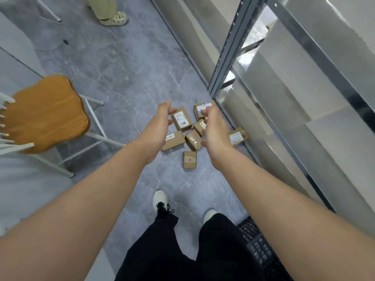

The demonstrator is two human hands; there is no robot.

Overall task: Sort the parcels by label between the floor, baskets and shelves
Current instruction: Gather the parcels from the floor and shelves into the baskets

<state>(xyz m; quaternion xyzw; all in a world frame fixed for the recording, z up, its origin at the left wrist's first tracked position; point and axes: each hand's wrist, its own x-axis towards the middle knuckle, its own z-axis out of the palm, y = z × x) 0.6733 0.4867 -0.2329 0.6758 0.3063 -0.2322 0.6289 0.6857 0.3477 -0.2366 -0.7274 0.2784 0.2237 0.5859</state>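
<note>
Cardboard parcels (181, 120) scattered on grey floor (125, 78), just beside metal shelving (233, 47). Left hand (160, 126) and right hand (215, 128) above pile, fingers loosely curled, holding nothing.

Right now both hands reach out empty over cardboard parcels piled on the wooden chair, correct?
No: the head view shows the parcels lying on the floor, not on the wooden chair. The left hand and right hand do reach empty over them.
</note>
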